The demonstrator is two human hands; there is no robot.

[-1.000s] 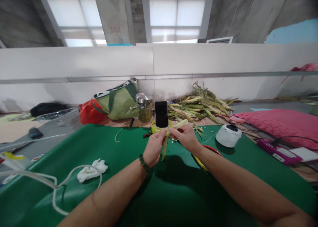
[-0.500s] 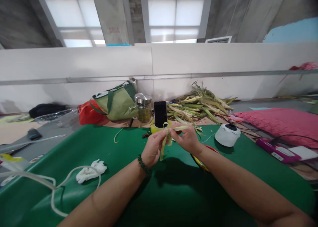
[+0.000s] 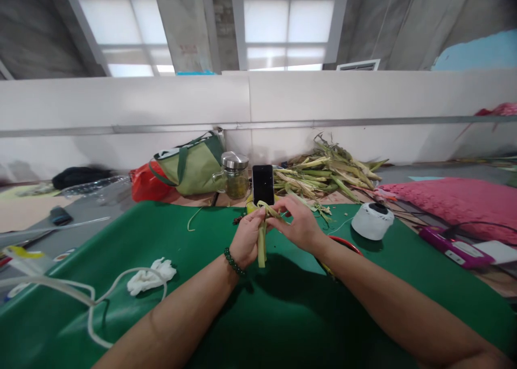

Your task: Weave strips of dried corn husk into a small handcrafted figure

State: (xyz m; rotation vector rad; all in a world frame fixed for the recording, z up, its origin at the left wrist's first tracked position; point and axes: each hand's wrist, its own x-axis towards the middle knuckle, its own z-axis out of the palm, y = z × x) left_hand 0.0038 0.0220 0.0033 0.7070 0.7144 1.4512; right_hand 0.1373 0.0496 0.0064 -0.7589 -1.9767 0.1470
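A pale green plant-leaf strip (image 3: pixel 262 246) is looped near its top and hangs down between my hands. My left hand (image 3: pixel 247 234), with a dark green bead bracelet at the wrist, pinches the strip below the loop. From the other side, my right hand (image 3: pixel 298 223) has its fingers closed on the strip's upper part; its exact fingertip contact is partly hidden. Just behind the hands a phone (image 3: pixel 263 185) stands upright on a yellow base. A red-rimmed round object (image 3: pixel 346 244) lies partly hidden beneath my right forearm.
A green mat (image 3: pixel 202 315) covers the table. Behind it are a glass jar mug (image 3: pixel 235 183), a green bag (image 3: pixel 197 167) and a heap of dry leaf strips (image 3: pixel 331 169). A white thread spool (image 3: pixel 371 222) stands right; crumpled tissue (image 3: pixel 151 276) and a white cable (image 3: pixel 91 318) lie left.
My right hand has turned and its fingers have shifted along the strip's upper part. The hanging end now points straighter down. The view has moved slightly.
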